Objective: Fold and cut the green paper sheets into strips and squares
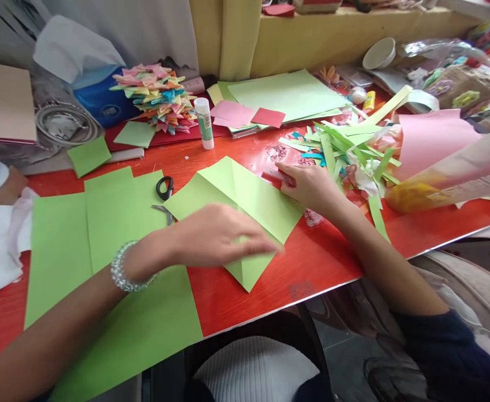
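Note:
A light green sheet of paper (255,195) with crossing fold creases lies turned cornerwise on the red table. My left hand (223,237), wearing a beaded bracelet, hovers over its near part, slightly blurred, with fingers stretched out and nothing in them. Beyond the sheet's right edge, my right hand (309,187) has its fingers closed on a small clear ruler (277,176), partly covered by the fingers. Black-handled scissors (166,192) lie just left of the creased sheet, their blades partly covered by it. Larger green sheets (60,245) overlap beneath my left forearm.
A glue stick (204,124) stands behind the creased sheet. Left of it rises a pile of colourful folded paper pieces (161,97) by a blue tissue pack (102,100). Green paper strips (349,139) heap up at right, beside a plastic-wrapped roll (450,173). The table's front edge (278,308) runs close.

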`<state>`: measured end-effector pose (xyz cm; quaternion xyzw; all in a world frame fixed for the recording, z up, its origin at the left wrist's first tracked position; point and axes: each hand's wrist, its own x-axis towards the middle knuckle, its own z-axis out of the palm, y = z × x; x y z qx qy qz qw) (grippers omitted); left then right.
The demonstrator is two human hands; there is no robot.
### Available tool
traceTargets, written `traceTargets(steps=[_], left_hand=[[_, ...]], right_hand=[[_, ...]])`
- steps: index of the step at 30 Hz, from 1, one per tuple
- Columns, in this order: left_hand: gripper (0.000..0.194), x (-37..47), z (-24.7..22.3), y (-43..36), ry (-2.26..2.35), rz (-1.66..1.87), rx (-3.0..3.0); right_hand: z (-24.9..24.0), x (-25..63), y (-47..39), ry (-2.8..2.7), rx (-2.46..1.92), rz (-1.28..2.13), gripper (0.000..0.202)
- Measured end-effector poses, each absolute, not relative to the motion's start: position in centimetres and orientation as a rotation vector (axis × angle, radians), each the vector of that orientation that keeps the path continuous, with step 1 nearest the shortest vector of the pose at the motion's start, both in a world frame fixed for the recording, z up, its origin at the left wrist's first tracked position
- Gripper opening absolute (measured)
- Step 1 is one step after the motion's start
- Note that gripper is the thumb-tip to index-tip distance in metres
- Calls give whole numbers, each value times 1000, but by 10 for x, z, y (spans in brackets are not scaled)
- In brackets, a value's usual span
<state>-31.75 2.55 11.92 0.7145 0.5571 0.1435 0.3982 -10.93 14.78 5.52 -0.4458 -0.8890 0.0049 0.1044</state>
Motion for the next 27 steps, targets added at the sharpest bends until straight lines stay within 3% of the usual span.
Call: traceTargets(steps=[5,9,12,15,19,22,24,27], left_hand=[[52,-333,91,38,1771,-46,2381],[73,-334,70,35,1515,-205,2526],[69,-331,70,36,1186,-189,2550],[53,-333,77,43,1031,-68,2534],[40,-347,76,56,1433,170,2549],[52,-359,69,63,1881,177,2472],[60,-363,65,65,2033,139,2367],[58,-365,65,68,2105,153,2210]], right_hand=[[58,-107,147,-2519,-1360,-175,39],[81,-102,141,-2191,-1378,-257,37],[97,-115,133,-2178,-1384,-285,37],[99,-137,124,-2382,-1380,-193,35],[88,-151,118,-2616,-1201,171,32],[80,-144,120,-2636,-963,398,33],[74,-136,125,-2693,-819,484,41],[64,-130,133,-2828,-749,598,62]])
